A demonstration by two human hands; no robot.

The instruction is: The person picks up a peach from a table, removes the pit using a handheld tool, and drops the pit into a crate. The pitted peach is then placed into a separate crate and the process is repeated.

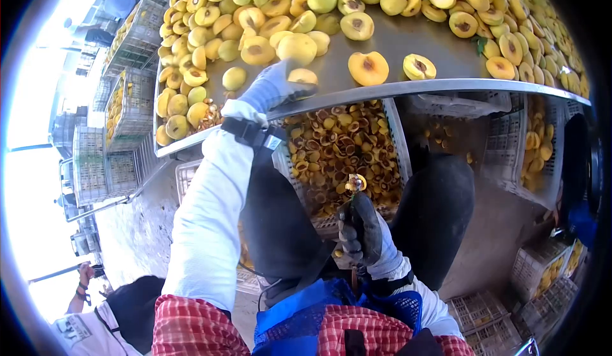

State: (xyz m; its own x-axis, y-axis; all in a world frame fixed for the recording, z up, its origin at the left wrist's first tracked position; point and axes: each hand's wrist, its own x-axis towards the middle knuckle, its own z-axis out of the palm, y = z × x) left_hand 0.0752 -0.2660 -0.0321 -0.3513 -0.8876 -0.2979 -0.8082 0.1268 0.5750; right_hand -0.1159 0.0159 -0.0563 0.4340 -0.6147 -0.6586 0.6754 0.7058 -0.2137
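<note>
My left hand [275, 88], in a pale glove with dark fingertips, is over the near edge of the metal table [408, 37]. Its fingers are blurred and touch or lie beside a yellow fruit half [303, 76]; whether they grip it is unclear. Lower down, my right hand [362, 232], in a dark-palmed glove, is closed around a small tool, mostly hidden by the fingers. A ring-shaped bit of fruit [355, 182] shows at the tool's tip, above a crate of fruit scraps [396, 136]. Two cut halves [368, 68] [419, 67] lie apart near the table edge.
Many halved yellow fruits [210, 18] are heaped along the table's far side and left end. Stacked crates [105, 158] stand at the left, more crates [542, 267] at the right. Another person [121, 318] is at the lower left. My knees flank the scrap crate.
</note>
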